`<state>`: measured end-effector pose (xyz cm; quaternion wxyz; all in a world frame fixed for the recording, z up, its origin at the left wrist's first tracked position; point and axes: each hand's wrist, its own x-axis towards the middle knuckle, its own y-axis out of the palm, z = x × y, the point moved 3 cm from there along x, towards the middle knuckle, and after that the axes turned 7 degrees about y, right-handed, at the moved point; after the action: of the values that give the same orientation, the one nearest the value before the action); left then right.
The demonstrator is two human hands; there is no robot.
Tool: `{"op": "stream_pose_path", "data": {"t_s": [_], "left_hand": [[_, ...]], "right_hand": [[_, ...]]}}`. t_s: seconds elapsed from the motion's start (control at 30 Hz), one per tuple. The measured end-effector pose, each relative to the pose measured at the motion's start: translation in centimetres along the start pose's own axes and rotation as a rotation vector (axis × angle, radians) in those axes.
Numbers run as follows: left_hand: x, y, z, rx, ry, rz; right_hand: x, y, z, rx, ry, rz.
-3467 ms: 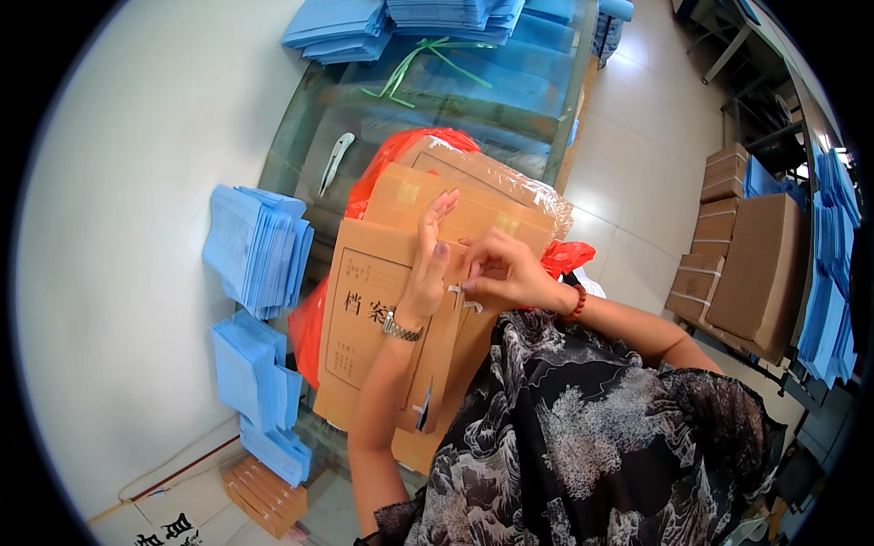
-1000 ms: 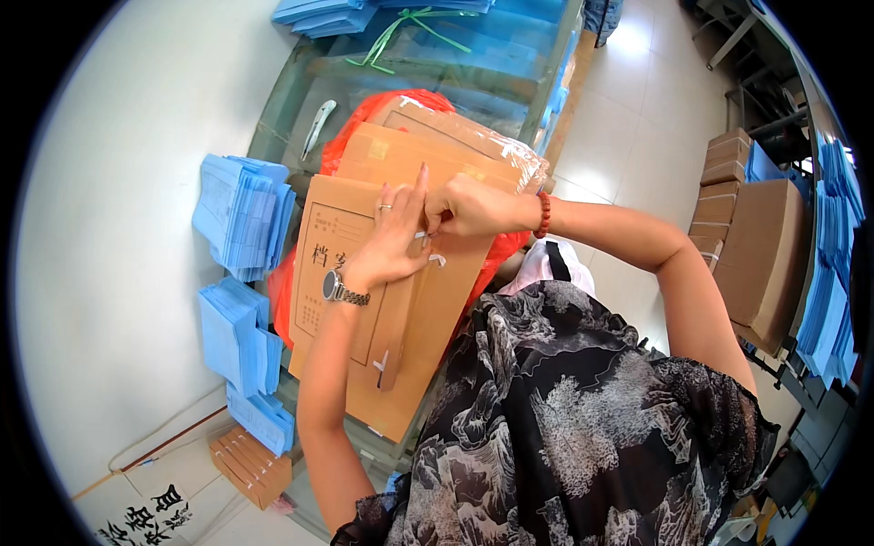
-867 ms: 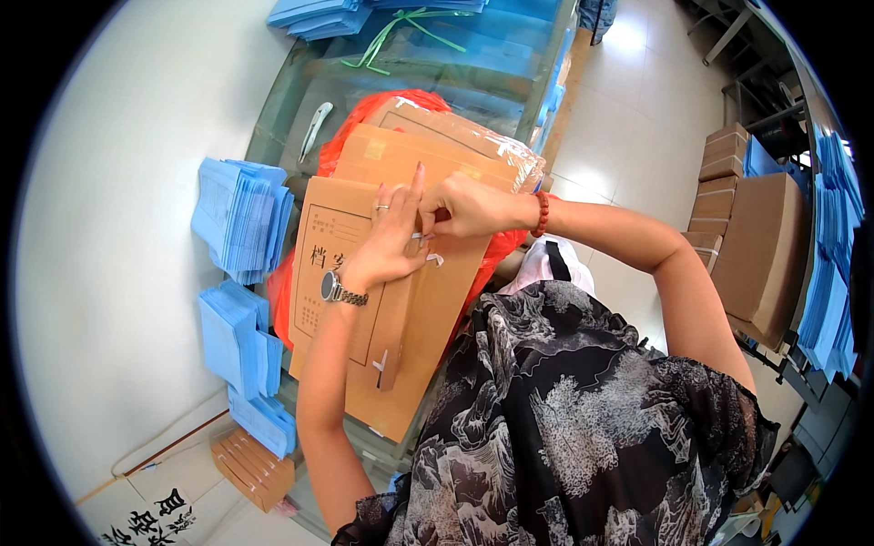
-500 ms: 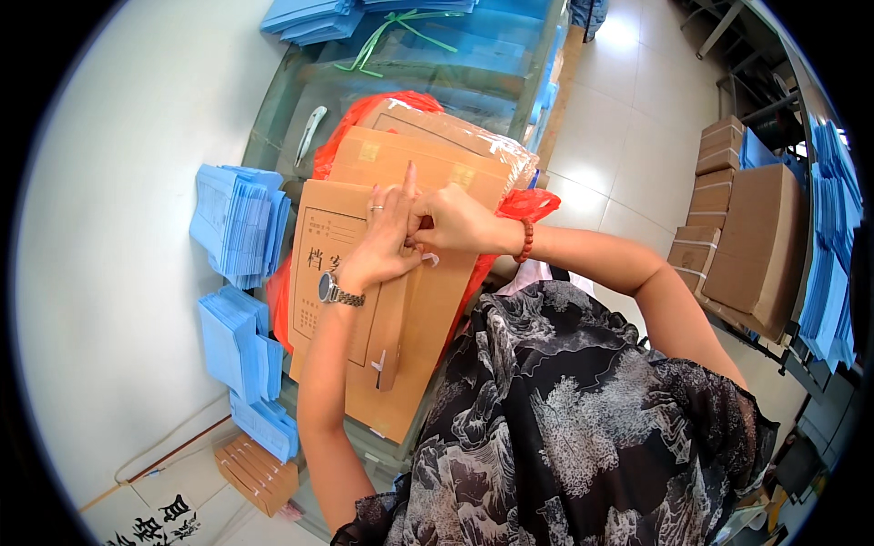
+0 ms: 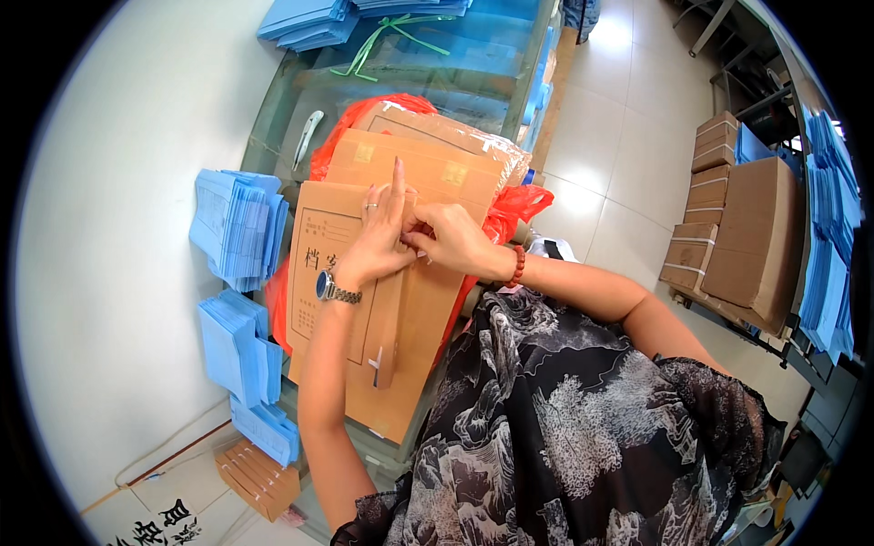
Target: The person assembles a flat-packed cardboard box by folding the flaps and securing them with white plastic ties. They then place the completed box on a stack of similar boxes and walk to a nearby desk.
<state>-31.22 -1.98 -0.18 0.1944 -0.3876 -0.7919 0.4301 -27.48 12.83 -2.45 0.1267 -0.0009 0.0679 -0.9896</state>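
The brown file box (image 5: 323, 296) is lying face up under my hands, slanting a little, on larger brown sheets (image 5: 439, 314). My right hand (image 5: 448, 238) is curling its thumb and forefinger inward at the box's side edge; my other fingers are hiding the tips, so I cannot tell what, if anything, they are gripping. My left hand (image 5: 371, 238) is resting open across the cover, forefinger pointing to twelve o'clock, thumb meeting the right fingertips.

At half past six from there, a white tab (image 5: 375, 364) is sticking up on the narrow side. It could be bending or tearing if I am tugging sideways, and the thin board could be creasing if my left palm is bearing down too hard. I am also judging the footing risky: a red plastic bag (image 5: 519, 207) is showing around the pile, at three o'clock too, and slick film could be letting everything skid.

Beyond, a wrapped brown pack (image 5: 455, 134) is lying at one o'clock, and a white cutter (image 5: 308, 138) is lying on the counter (image 5: 319, 96) between ten and eleven. Blue folders (image 5: 235, 226) are standing at nine.
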Motion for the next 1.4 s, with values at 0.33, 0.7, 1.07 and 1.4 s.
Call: {"op": "stream_pose_path", "data": {"t_s": [0.33,0.7,1.07,1.4], "left_hand": [[0.2,-0.4,0.4,0.002,0.003,0.07],[0.6,-0.5,0.1,-0.023,-0.025,0.124],[0.9,-0.6,-0.1,-0.017,-0.022,0.125],[1.2,-0.6,-0.2,-0.013,0.006,0.129]], "right_hand": [[0.7,-1.5,-3.1,0.388,0.193,0.105],[0.6,-2.2,-3.8,0.251,0.096,0.107],[-0.4,-2.9,-3.2,-0.105,-0.227,-0.095],[0.1,-4.0,-2.1,-0.302,-0.399,-0.025]]}}
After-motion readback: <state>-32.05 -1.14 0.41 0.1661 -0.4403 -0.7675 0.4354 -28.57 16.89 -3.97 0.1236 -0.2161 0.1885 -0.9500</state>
